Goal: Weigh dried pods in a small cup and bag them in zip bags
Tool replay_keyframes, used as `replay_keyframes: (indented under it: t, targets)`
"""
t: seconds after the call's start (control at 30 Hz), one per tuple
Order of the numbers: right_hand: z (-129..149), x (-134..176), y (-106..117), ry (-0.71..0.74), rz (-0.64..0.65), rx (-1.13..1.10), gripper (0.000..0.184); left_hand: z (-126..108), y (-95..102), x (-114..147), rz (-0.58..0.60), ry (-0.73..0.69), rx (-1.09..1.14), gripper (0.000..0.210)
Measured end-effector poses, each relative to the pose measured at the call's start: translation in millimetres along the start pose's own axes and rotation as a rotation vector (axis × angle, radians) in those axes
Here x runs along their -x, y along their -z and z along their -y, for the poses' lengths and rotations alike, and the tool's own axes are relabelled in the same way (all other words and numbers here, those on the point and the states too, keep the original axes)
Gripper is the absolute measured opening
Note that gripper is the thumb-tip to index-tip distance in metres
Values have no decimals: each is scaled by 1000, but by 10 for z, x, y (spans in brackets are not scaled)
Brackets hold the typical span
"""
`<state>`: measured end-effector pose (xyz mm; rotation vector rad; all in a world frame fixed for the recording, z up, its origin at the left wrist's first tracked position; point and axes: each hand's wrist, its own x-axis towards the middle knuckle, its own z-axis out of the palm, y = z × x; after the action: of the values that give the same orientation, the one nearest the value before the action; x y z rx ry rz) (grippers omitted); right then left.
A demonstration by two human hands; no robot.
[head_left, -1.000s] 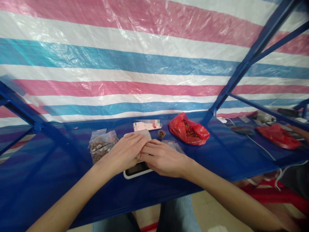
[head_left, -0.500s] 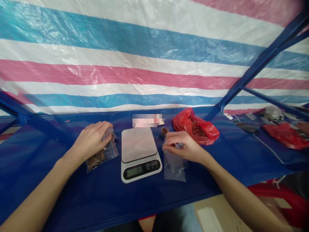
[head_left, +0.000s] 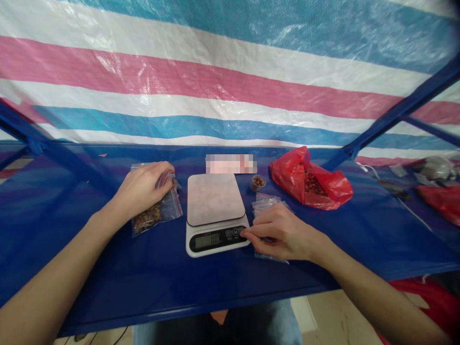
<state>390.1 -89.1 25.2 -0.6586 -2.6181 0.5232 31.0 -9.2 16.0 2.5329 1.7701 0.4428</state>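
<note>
My left hand [head_left: 149, 187] is curled over the top of a clear zip bag [head_left: 147, 218] filled with brown dried pieces, and it presses a fold of plastic between its fingers. Between my hands sits a white digital kitchen scale [head_left: 215, 199], its pan bare and its display lit. The fingers of my right hand [head_left: 278, 232] reach to the right end of the scale's button panel, with a fingertip at the rightmost button. That hand holds nothing that I can see. Beneath it lie flat clear zip bags [head_left: 264, 201], partly covered by the hand.
A small cup of brown pieces [head_left: 258, 182] stands behind the zip bags. Right of it is an opened red plastic bag [head_left: 294, 177] with dark reddish bits. Blue frame bars [head_left: 381, 124] rise at both sides, before a striped sheet [head_left: 215, 86]. Another red bag [head_left: 440, 203] lies far right.
My right hand has moved down and left from above the zip bags to the scale's buttons. My left hand remains on the filled bag. The camera view has tilted downward.
</note>
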Motion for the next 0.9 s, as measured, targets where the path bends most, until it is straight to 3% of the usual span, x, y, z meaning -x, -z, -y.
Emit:
replay_keyframes:
  t: [0.13,0.43,0.5,0.57,0.63,0.73,0.83,0.9]
  targets:
    - [-1,-12,-5,3,-42,12,35,-17,13,2,8,13,6,29]
    - [-10,-13,30,-74,32,-40,36,-15,6,0,10,17,-1,26]
    - [-14,-3,49,-71,1,-79,38,-20,9,-1,11,16,2,26]
    - [-40,11,89,-91,-118,-101,40,-26,14,-4,9,8,5,26]
    - [-104,25,155,-171,-343,-70,38,-29,18,-6,9,-8,8,27]
    - [-283,41,259,-293,-590,76,17,-23,18,-7,8,-26,20,27]
    - [-512,57,261,-338,-541,139,65,-11,10,-5,7,-27,31,27]
    - [-638,64,196,-377,-474,104,81,-5,6,-4,1,-31,28,27]
